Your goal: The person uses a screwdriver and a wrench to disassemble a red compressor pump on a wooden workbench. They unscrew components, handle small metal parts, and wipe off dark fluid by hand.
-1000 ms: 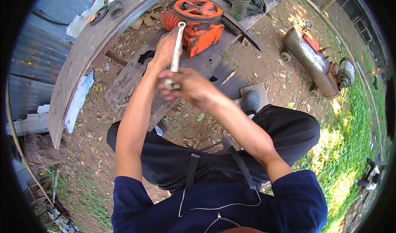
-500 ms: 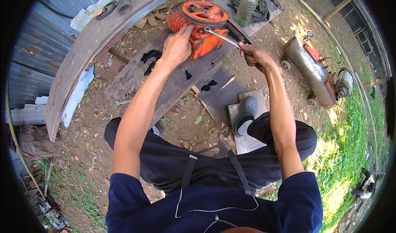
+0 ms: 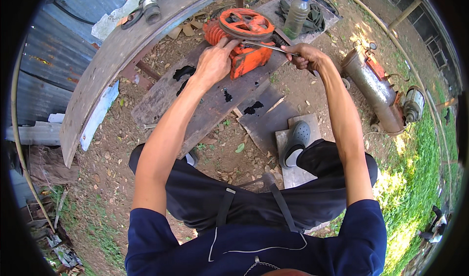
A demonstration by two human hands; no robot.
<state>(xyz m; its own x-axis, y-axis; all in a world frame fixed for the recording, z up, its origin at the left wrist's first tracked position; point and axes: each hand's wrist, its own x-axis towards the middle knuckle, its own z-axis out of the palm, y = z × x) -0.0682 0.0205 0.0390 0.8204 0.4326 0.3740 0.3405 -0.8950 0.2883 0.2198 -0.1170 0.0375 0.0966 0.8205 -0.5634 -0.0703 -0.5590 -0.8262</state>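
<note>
Both hands have moved to the orange pump [image 3: 244, 46]: left hand [image 3: 215, 61] braces it, fingers spread; right hand [image 3: 305, 56] now grips a metal rod [image 3: 268, 46] against its wheel [image 3: 245, 24].

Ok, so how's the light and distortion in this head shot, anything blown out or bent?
Head view: even shade over the left hand, right hand and orange pump; sunlit grass at right is blown out; fisheye bends the long plank, black vignette rings the frame.
</note>
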